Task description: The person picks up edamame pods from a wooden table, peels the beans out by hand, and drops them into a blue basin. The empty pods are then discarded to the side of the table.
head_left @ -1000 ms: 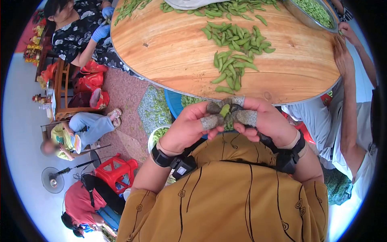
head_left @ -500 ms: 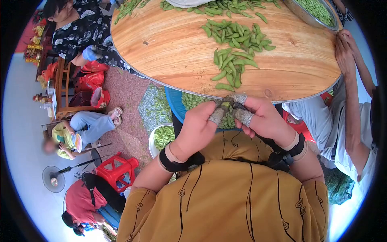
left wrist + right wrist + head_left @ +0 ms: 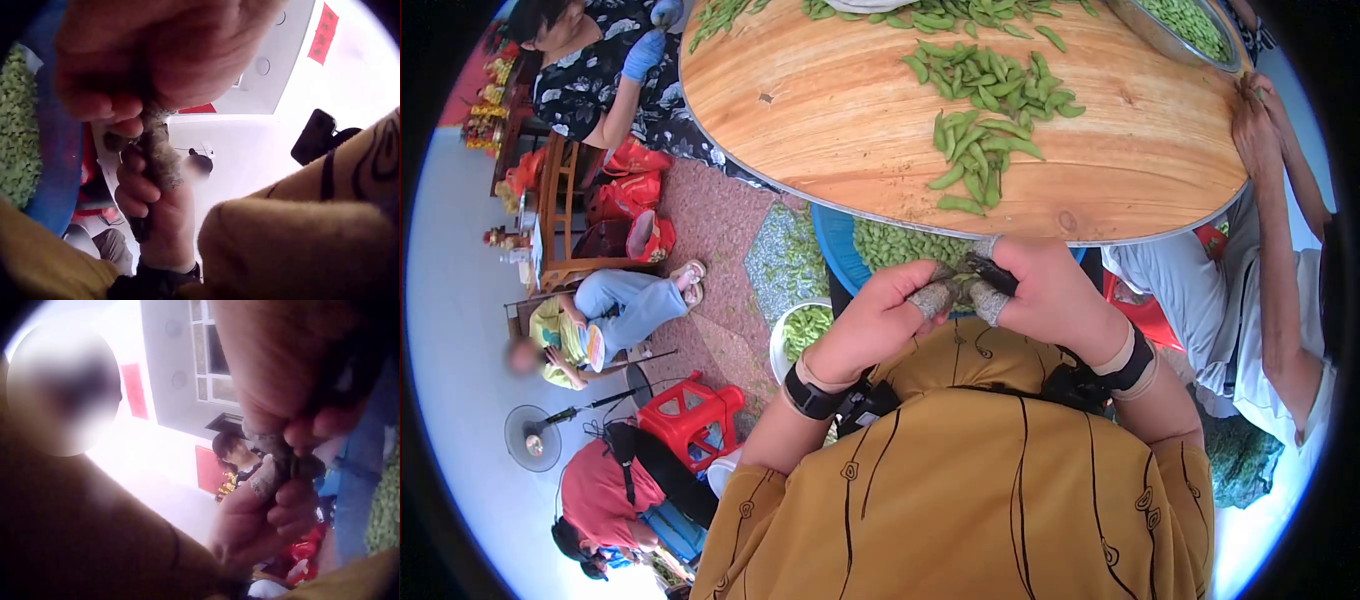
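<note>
In the head view both hands meet just below the table's near edge, over a blue basin (image 3: 832,250) of shelled green beans (image 3: 900,245). Wrapped in grey tape, the thumb and fingers of the left hand (image 3: 880,315) pinch a green pod (image 3: 966,282), mostly hidden between the fingertips. The right hand (image 3: 1055,290), also taped and darkly stained, pinches it from the other side. The wrist views show the taped fingertips of both hands pressed together, the pod itself not clear there. Loose pods (image 3: 980,155) lie on the wooden table (image 3: 800,120) beyond the hands.
A metal bowl of beans (image 3: 1175,35) stands at the table's far right. A white bowl of pods (image 3: 805,330) is left of the blue basin. A red stool (image 3: 690,420) and a fan (image 3: 532,440) are at left. Other people sit around the table and room.
The hands stayed together and moved slightly, with the fingers closing further over the pod. More of the beans in the basin shows. The gloved person at the left has raised a hand again.
</note>
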A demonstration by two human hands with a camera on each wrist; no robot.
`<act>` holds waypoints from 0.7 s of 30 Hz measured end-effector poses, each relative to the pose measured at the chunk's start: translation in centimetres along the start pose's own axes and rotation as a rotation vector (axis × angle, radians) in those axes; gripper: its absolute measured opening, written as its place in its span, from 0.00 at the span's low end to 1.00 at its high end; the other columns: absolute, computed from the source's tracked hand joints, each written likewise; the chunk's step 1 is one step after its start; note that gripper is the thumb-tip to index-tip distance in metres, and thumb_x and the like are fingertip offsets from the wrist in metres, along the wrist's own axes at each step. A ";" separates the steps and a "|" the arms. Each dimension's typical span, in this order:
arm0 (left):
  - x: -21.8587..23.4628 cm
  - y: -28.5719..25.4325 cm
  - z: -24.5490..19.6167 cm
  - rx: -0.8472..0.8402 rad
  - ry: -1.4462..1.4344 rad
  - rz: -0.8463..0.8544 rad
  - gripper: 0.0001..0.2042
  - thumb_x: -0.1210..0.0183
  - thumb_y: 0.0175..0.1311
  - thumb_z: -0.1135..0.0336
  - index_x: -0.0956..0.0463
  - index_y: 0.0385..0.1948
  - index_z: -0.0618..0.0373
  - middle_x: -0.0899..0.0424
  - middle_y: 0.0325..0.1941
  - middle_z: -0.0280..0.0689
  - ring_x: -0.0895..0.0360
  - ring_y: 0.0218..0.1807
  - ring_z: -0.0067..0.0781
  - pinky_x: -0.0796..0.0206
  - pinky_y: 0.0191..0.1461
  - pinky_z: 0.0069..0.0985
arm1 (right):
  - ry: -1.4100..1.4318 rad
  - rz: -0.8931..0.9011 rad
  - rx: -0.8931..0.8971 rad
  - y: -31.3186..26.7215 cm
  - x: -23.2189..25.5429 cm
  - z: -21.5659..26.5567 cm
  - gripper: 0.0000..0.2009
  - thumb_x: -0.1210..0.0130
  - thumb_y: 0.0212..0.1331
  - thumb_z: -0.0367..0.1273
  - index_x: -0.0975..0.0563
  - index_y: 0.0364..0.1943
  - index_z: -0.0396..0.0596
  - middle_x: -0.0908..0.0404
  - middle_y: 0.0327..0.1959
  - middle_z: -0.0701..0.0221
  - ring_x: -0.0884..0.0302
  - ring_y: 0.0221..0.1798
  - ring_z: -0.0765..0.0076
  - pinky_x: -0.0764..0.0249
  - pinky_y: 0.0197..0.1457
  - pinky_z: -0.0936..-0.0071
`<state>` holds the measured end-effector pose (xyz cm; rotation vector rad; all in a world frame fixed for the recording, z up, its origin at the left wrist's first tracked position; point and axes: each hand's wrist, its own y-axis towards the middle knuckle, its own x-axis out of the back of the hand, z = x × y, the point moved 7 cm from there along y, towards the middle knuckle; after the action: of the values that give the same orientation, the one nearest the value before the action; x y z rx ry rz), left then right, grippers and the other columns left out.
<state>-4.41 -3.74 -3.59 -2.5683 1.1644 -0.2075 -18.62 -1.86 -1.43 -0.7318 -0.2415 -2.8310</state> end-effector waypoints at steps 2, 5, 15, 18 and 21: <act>-0.3 -0.3 0.6 0.101 -0.194 0.025 0.07 0.54 0.63 0.77 0.27 0.37 0.60 0.27 0.27 0.27 0.34 0.28 0.15 0.40 0.33 0.16 | -0.050 -0.001 0.013 -0.2 0.3 0.5 0.10 0.40 0.45 0.31 0.26 0.29 0.41 0.27 0.23 0.57 0.27 0.28 0.48 0.31 0.30 0.63; -0.2 -0.7 0.6 0.070 -0.290 0.009 0.06 0.53 0.63 0.76 0.27 0.36 0.61 0.27 0.28 0.27 0.33 0.29 0.15 0.40 0.33 0.15 | -0.082 -0.040 0.052 -0.4 0.4 0.9 0.10 0.39 0.44 0.31 0.27 0.29 0.41 0.27 0.23 0.56 0.28 0.27 0.45 0.31 0.30 0.63; -0.3 -0.6 0.6 0.077 -0.100 -0.017 0.05 0.53 0.67 0.72 0.28 0.39 0.58 0.29 0.24 0.28 0.35 0.25 0.16 0.41 0.29 0.17 | 0.675 0.168 -0.390 -1.1 -0.6 -0.9 0.07 0.43 0.56 0.27 0.21 0.39 0.42 0.27 0.22 0.83 0.33 0.24 0.89 0.36 0.24 0.83; -2.5 -0.9 0.5 0.083 -1.029 0.290 0.05 0.51 0.67 0.70 0.28 0.39 0.58 0.29 0.23 0.28 0.36 0.24 0.16 0.43 0.28 0.16 | 0.609 0.008 -0.032 -0.6 -0.2 0.0 0.07 0.42 0.57 0.29 0.22 0.36 0.41 0.27 0.22 0.83 0.34 0.24 0.89 0.36 0.24 0.84; -1.9 -0.3 0.8 0.082 -0.936 0.210 0.05 0.48 0.66 0.70 0.28 0.40 0.57 0.29 0.23 0.28 0.36 0.24 0.16 0.42 0.28 0.15 | 0.620 0.087 -0.456 -1.2 -0.5 -1.1 0.07 0.41 0.53 0.29 0.23 0.34 0.40 0.27 0.22 0.79 0.35 0.25 0.86 0.34 0.27 0.81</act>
<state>-5.24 -1.91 -4.28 -2.0081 0.9718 0.8734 -18.95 -0.88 -2.79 0.1003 0.5284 -2.8786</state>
